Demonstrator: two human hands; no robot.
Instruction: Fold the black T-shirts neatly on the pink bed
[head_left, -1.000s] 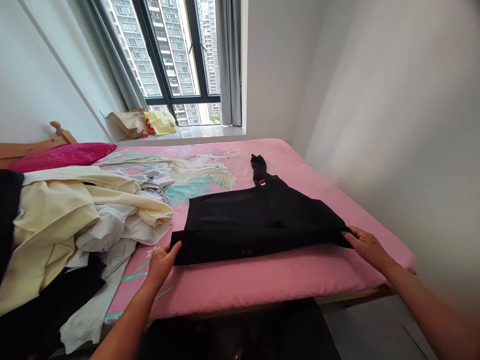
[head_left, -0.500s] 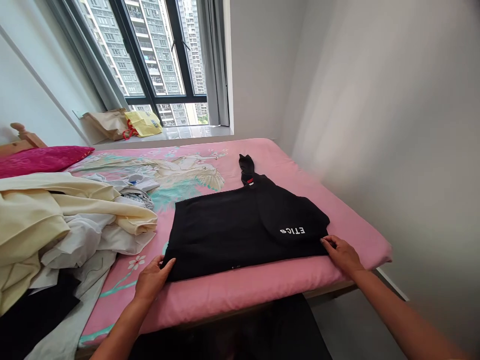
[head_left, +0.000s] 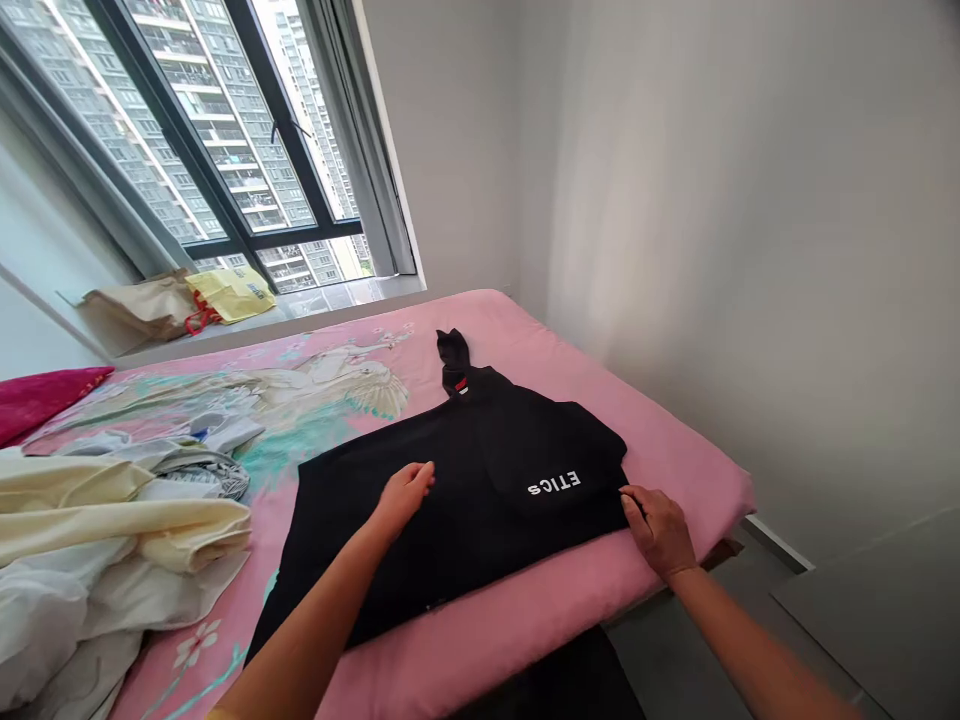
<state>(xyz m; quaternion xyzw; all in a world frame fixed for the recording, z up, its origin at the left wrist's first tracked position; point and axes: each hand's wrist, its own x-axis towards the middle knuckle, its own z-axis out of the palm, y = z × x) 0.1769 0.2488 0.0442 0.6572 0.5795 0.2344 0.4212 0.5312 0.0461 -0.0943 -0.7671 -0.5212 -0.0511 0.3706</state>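
A black garment (head_left: 450, 520) with white lettering lies folded on the pink bed sheet (head_left: 660, 440), near the bed's front edge. My left hand (head_left: 405, 492) rests flat on the middle of the garment, fingers stretched out and together. My right hand (head_left: 658, 525) is at the garment's right corner, fingers curled onto the fabric edge. A black sleeve or hood tip (head_left: 452, 352) sticks out at the far side.
A heap of cream and white clothes (head_left: 112, 540) covers the bed's left side. A magenta pillow (head_left: 41, 400) lies at far left. Paper bags (head_left: 187, 300) sit on the window sill. A grey wall runs along the right, close to the bed.
My left hand left the garment's near left corner and moved onto its middle. The right hand stays at the right corner. The view swung to the right.
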